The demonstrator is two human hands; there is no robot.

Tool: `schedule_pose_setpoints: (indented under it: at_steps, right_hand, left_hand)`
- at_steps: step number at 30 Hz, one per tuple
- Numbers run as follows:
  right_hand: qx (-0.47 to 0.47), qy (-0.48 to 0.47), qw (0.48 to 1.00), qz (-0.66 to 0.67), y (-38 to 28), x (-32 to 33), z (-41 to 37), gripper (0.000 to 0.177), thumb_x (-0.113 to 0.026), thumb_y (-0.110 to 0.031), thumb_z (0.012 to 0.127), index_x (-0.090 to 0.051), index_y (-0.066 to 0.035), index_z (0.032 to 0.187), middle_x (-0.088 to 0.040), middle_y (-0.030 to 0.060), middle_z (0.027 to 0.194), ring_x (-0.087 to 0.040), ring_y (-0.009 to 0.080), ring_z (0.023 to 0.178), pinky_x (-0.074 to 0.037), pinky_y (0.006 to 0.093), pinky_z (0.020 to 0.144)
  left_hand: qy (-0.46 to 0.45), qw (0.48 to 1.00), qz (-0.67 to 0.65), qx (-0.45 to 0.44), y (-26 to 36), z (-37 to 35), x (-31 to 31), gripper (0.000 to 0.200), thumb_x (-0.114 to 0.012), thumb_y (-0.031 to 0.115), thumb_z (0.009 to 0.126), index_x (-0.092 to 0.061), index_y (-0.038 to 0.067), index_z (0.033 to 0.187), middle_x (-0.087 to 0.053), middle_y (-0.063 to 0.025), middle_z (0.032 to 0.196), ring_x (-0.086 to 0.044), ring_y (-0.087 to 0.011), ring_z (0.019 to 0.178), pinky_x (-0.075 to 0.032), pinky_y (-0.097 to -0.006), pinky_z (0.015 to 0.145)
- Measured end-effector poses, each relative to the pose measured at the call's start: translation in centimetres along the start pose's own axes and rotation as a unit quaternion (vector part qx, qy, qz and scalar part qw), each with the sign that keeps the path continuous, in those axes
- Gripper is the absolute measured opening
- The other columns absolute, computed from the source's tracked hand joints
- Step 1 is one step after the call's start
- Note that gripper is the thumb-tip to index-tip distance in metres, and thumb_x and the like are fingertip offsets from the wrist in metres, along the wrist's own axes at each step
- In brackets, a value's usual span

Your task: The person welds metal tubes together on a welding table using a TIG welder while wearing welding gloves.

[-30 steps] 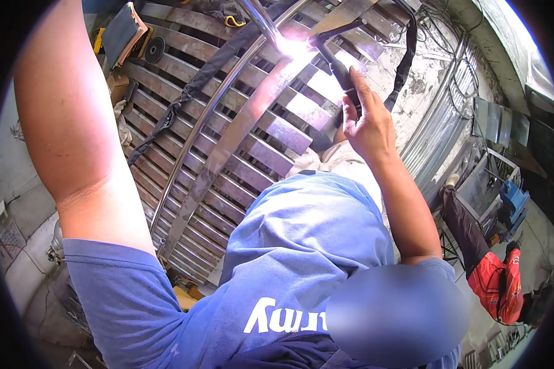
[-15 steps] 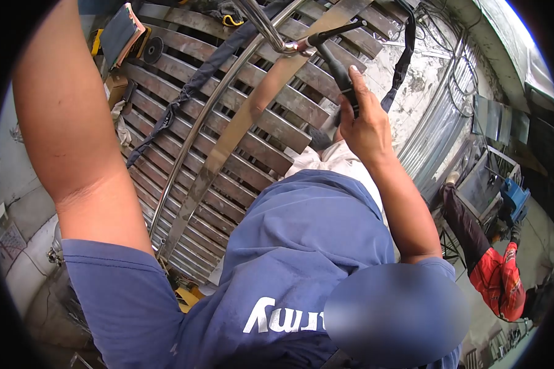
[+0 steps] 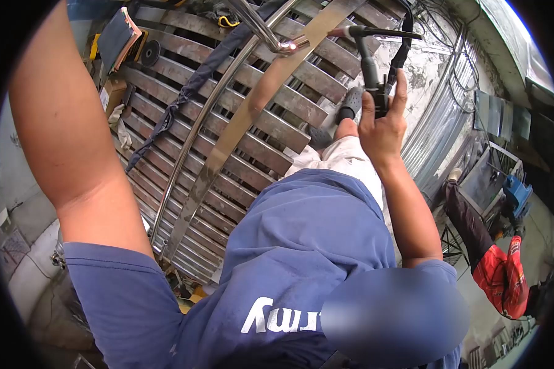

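My right hand (image 3: 383, 126) is closed around the dark handle of a TIG welding torch (image 3: 368, 64), with the index finger stretched along it. The torch's nozzle points left, a short gap away from a bent chrome tube (image 3: 258, 26). Where that tube meets a flat metal strip (image 3: 243, 114), the joint (image 3: 298, 43) glows pinkish. My left arm (image 3: 74, 117) reaches up past the top left edge, so the left hand is out of view. A long curved chrome tube (image 3: 194, 117) runs beside the strip.
Beneath the work is a slatted metal table (image 3: 228, 203). A knotted dark cloth (image 3: 178, 101) lies across it; a book (image 3: 118, 40) and a cutting disc (image 3: 151, 53) are at upper left. Long metal profiles (image 3: 440, 111) lie right. Another person in a red top (image 3: 500, 277) is farther right.
My right hand has moved slightly down and right, drawing the torch off the joint and turning it more upright. The joint now shows a brighter glow.
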State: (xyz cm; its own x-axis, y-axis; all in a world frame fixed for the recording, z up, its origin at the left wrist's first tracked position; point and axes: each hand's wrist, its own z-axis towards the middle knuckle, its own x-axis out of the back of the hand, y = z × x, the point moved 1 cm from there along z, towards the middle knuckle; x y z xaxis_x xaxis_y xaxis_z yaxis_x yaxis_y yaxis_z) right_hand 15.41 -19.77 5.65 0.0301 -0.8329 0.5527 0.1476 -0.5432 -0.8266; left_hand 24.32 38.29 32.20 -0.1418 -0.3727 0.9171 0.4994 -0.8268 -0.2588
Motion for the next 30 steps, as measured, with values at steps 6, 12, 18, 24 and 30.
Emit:
schedule_pose_setpoints:
  at_steps: [6,12,18,24,30]
  right_hand:
    - [-0.041,0.036,0.998,-0.003,1.6,3.9,2.2,0.083,-0.075,-0.017,0.109,-0.028,-0.013,0.177,-0.075,0.0094,0.086,-0.07,0.018,0.07,-0.055,0.0365,0.065]
    - [0.009,0.081,0.996,0.024,1.9,8.7,6.2,0.086,-0.075,-0.014,0.108,-0.025,-0.011,0.177,-0.074,0.0114,0.085,-0.072,0.0235,0.069,-0.056,0.0389,0.067]
    - [0.032,0.101,0.991,0.085,-0.2,13.6,12.0,0.079,-0.074,-0.016,0.111,-0.029,-0.014,0.177,-0.071,0.0038,0.086,-0.059,0.0118,0.07,-0.048,0.0314,0.066]
    - [0.068,0.109,0.985,0.112,-2.7,16.4,18.3,0.083,-0.073,-0.016,0.11,-0.025,-0.014,0.178,-0.074,0.009,0.087,-0.067,0.0151,0.071,-0.053,0.035,0.066]
    - [0.12,0.083,0.975,0.17,-4.7,18.0,23.0,0.081,-0.073,-0.011,0.109,-0.028,-0.013,0.177,-0.071,0.0082,0.092,-0.061,0.0131,0.074,-0.05,0.0311,0.067]
  left_hand:
    - [0.019,0.999,0.039,0.005,0.3,1.3,4.1,0.068,-0.066,0.061,0.099,-0.069,0.016,0.15,-0.078,-0.0126,0.137,-0.075,-0.0297,0.125,-0.057,-0.0449,0.109]
    - [0.145,0.973,-0.16,0.087,3.1,4.3,14.2,0.062,-0.058,0.06,0.103,-0.066,0.011,0.142,-0.077,-0.0163,0.13,-0.073,-0.0317,0.112,-0.06,-0.046,0.099]
    - [0.322,0.609,-0.68,0.252,-2.1,-5.5,22.4,0.072,-0.022,0.061,0.115,-0.049,0.001,0.087,-0.054,-0.0189,0.075,-0.049,-0.0295,0.056,-0.055,-0.042,0.056]
    - [0.475,0.496,-0.648,0.33,-3.9,-12.8,30.6,0.037,-0.041,0.029,0.106,-0.043,0.008,0.074,-0.043,-0.0115,0.065,-0.043,-0.0246,0.051,-0.043,-0.0418,0.05]
    - [0.458,0.48,-0.716,0.218,-15.4,-21.9,34.0,0.038,-0.046,0.032,0.103,-0.039,0.012,0.072,-0.042,-0.0069,0.066,-0.043,-0.0226,0.053,-0.043,-0.0382,0.052]
